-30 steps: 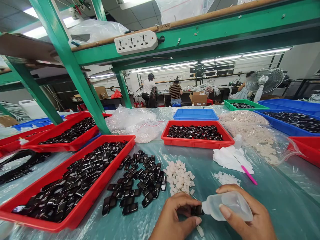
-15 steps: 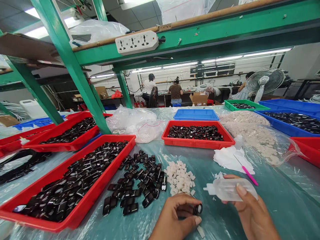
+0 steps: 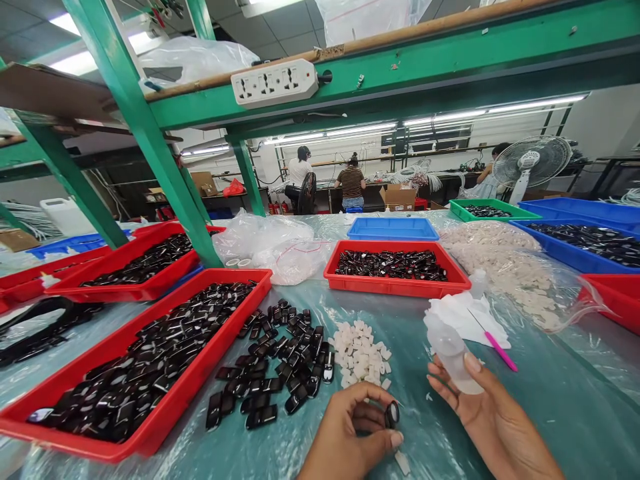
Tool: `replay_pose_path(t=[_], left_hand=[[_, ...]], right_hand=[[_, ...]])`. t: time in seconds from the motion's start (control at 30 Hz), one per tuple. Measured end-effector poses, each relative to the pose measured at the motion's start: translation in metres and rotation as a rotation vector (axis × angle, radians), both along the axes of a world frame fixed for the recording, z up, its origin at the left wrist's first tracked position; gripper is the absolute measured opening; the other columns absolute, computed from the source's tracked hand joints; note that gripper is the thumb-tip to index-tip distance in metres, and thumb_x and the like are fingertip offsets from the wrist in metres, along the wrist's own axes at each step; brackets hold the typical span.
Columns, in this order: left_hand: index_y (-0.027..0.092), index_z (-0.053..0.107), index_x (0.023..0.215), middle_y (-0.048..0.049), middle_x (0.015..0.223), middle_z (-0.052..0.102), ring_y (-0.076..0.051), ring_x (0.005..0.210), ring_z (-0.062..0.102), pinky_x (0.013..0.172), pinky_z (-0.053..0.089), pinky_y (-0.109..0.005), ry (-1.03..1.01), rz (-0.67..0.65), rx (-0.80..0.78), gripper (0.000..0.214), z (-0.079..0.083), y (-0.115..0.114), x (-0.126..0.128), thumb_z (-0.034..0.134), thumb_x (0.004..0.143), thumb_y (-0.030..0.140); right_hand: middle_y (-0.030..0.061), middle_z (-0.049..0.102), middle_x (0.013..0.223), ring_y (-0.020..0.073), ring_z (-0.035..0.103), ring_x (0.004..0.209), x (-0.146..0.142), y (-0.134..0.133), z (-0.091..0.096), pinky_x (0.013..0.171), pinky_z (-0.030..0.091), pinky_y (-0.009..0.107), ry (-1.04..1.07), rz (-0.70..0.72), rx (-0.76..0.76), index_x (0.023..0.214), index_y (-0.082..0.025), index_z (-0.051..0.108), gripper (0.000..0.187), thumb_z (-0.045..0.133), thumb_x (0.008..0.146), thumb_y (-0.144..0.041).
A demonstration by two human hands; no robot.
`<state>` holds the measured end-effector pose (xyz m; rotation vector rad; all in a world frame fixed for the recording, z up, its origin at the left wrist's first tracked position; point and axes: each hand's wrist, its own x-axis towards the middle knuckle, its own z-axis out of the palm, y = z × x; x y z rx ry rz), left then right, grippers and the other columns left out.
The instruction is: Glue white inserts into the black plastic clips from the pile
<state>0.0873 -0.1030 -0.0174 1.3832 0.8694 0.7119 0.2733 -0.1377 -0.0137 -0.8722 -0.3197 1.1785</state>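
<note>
The left hand [image 3: 350, 433] is pinching a small black piece [image 3: 391, 415], its grip clamping it just above the counter [image 3: 550, 393]. The right hand [image 3: 480, 407] is keeping its grip clamped on a clear squeeze bottle [image 3: 450, 350], nozzle up, near the white bits [image 3: 357, 353].

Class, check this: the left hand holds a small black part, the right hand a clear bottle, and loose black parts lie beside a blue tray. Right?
Not quite. The head view shows the tray beside the loose black parts is red, not blue. The left hand does hold a small black part and the right hand a clear bottle.
</note>
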Motion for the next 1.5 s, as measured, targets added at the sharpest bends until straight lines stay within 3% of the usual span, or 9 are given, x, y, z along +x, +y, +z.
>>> replay_pose_path(t=[0.2,0.37,0.5,0.6,0.73,0.87,1.0,1.2,1.5], left_hand=[[0.015,0.069,0.087,-0.0062,0.083,0.068,-0.015,0.071,0.060,0.066,0.047,-0.025,-0.120,0.139,-0.028,0.027,-0.012,0.002,0.000,0.077,0.063,0.024],[0.016,0.071,0.093,-0.0090,0.089,0.070,-0.016,0.076,0.061,0.073,0.047,-0.026,-0.127,0.109,-0.031,0.029,-0.001,0.004,-0.001,0.074,0.069,0.033],[0.015,0.072,0.095,-0.0095,0.085,0.071,-0.016,0.073,0.062,0.066,0.048,-0.024,-0.163,0.107,-0.027,0.033,0.010,0.003,-0.001,0.070,0.072,0.039],[0.015,0.072,0.095,-0.0099,0.082,0.072,-0.016,0.069,0.063,0.063,0.049,-0.024,-0.197,0.150,-0.051,0.038,0.012,0.005,0.000,0.072,0.069,0.042],[0.014,0.074,0.092,-0.0092,0.076,0.072,-0.015,0.062,0.062,0.056,0.050,-0.022,-0.253,0.242,-0.083,0.044,0.009,0.011,0.001,0.076,0.062,0.046],[0.013,0.073,0.093,-0.0088,0.076,0.072,-0.014,0.060,0.062,0.054,0.050,-0.022,-0.288,0.299,-0.121,0.045,0.010,0.012,0.000,0.078,0.060,0.043],[0.013,0.073,0.092,-0.0086,0.076,0.072,-0.013,0.059,0.061,0.054,0.050,-0.021,-0.301,0.321,-0.149,0.042,0.014,0.010,-0.001,0.079,0.060,0.040],[0.014,0.073,0.093,-0.0085,0.077,0.071,-0.012,0.060,0.060,0.054,0.049,-0.021,-0.308,0.283,-0.130,0.039,0.008,0.012,-0.001,0.076,0.064,0.039],[0.013,0.073,0.093,-0.0088,0.077,0.070,-0.013,0.060,0.060,0.054,0.048,-0.021,-0.280,0.261,-0.109,0.042,0.007,0.011,-0.001,0.076,0.063,0.043]], right_hand=[[0.0078,0.067,0.111,0.0272,0.058,0.108,0.006,0.006,-0.014,0.090,0.045,0.036,-0.728,0.103,-0.019,0.106,-0.021,0.058,0.046,0.067,0.069,-0.048],[0.0087,0.067,0.114,0.0347,0.027,0.133,0.004,0.009,-0.028,0.098,0.031,0.056,-1.286,0.135,-0.148,0.116,-0.026,0.049,0.045,0.050,0.079,-0.051],[0.0096,0.063,0.120,0.0309,0.048,0.119,0.008,0.015,-0.035,0.105,0.007,0.060,-1.598,0.104,-0.040,0.115,-0.025,0.046,0.037,0.045,0.084,-0.045],[0.0087,0.063,0.115,0.0309,0.054,0.110,0.012,0.014,-0.033,0.100,0.017,0.062,-1.787,-0.115,0.018,0.111,-0.026,0.049,0.035,0.053,0.079,-0.040],[0.0060,0.065,0.088,0.0253,0.061,0.080,0.010,-0.001,-0.012,0.072,0.045,0.043,-1.766,-0.297,0.096,0.100,-0.024,0.053,0.027,0.057,0.078,-0.038],[0.0002,0.060,0.058,0.0159,0.057,0.052,-0.002,-0.015,0.009,0.051,0.043,0.027,-1.789,0.074,0.339,0.076,-0.023,0.061,0.015,0.050,0.085,-0.029],[0.0000,0.065,0.054,0.0173,0.061,0.053,-0.015,-0.016,0.010,0.052,0.043,0.027,-1.944,0.402,0.300,0.062,-0.023,0.068,0.015,0.060,0.074,-0.018],[-0.0009,0.068,0.059,0.0191,0.063,0.059,-0.020,-0.014,0.001,0.059,0.043,0.029,-1.936,0.497,0.221,0.062,-0.025,0.072,0.007,0.071,0.063,-0.017],[0.0018,0.070,0.069,0.0181,0.065,0.066,-0.026,-0.011,-0.007,0.065,0.048,0.027,-1.708,0.558,0.308,0.068,-0.022,0.070,0.022,0.059,0.063,-0.004]])
